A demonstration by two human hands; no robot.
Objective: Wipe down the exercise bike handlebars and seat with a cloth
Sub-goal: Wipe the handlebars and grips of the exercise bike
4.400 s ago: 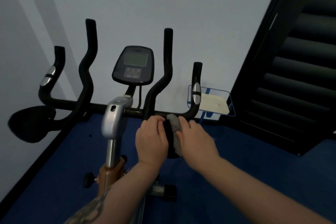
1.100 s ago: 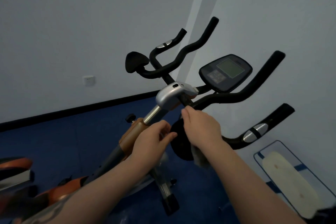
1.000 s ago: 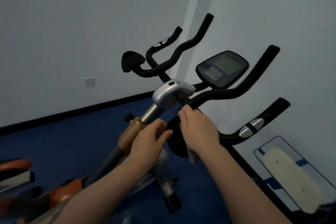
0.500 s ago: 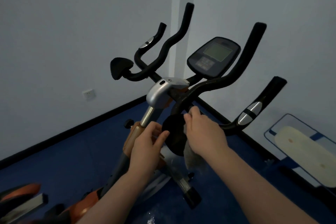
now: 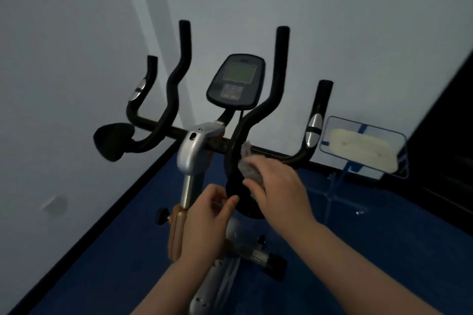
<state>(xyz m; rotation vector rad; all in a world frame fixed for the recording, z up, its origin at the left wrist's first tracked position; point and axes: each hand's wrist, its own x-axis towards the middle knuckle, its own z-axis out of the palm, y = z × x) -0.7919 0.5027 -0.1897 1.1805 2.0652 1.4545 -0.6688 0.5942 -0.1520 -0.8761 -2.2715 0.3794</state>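
One cloth (image 5: 249,167) under right hand (image 5: 277,188)

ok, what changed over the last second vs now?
The right hand slid the grey cloth up the right elbow pad toward the handlebar; the cloth now shows above the fingers, not hanging below the hand. The left hand still touches the pad's left edge. The camera swung to face the console more squarely. The bike itself looks unmoved.
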